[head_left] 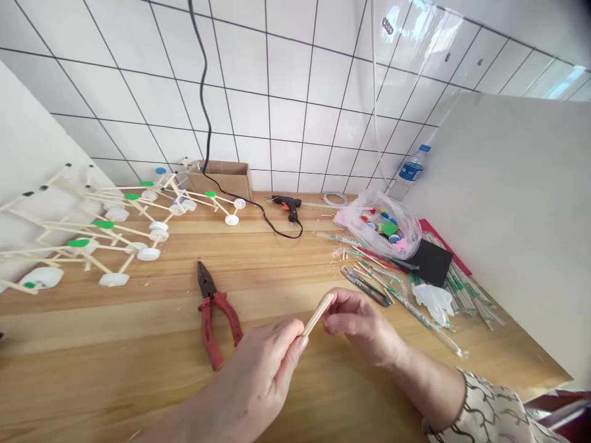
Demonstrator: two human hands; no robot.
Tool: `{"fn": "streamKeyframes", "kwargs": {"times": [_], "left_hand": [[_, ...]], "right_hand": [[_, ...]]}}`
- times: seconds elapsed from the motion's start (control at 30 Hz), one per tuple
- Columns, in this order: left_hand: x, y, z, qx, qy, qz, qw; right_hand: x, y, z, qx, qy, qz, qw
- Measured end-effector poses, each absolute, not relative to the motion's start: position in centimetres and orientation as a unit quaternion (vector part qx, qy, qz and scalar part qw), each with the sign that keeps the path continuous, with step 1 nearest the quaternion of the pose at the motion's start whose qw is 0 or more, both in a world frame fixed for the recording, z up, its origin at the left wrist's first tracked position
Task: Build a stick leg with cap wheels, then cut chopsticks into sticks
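A small bundle of pale wooden sticks (317, 315) is held above the table in front of me. My left hand (272, 357) pinches its lower end between thumb and fingers. At the upper end, the curled fingers of my right hand (357, 323) close on the sticks, partly hiding the tip. Left of my hands lie red-handled pliers (216, 314), jaws pointing away from me. Beyond my right hand is a pair of grey thread snips (367, 286), among loose stick pieces.
Wooden stick frames with white bottle-cap wheels (148, 253) stand at the left. A glue gun (289, 206) lies near the tiled wall beside a cardboard box (224, 179). On the right are a bag of caps (383, 224), wrapped chopsticks (466, 295) and a water bottle (410, 167).
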State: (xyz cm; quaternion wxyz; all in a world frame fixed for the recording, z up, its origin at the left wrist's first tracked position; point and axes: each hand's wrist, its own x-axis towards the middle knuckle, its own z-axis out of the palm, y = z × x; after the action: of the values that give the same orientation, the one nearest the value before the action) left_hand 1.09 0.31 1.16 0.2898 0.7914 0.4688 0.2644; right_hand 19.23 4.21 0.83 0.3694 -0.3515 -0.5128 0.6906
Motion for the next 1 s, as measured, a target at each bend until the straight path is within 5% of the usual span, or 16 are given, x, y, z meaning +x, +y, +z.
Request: {"fn": "streamKeyframes", "kwargs": {"times": [0.3, 1.0], "left_hand": [[1.0, 0.1, 0.8, 0.759, 0.474, 0.202, 0.398], [1.8, 0.2, 0.4, 0.611, 0.505, 0.206, 0.573]], "right_hand": [[20.7, 5.0, -0.3, -0.228, -0.363, 0.853, 0.297], [20.7, 5.4, -1.2, -0.191, -0.292, 0.893, 0.284]]}}
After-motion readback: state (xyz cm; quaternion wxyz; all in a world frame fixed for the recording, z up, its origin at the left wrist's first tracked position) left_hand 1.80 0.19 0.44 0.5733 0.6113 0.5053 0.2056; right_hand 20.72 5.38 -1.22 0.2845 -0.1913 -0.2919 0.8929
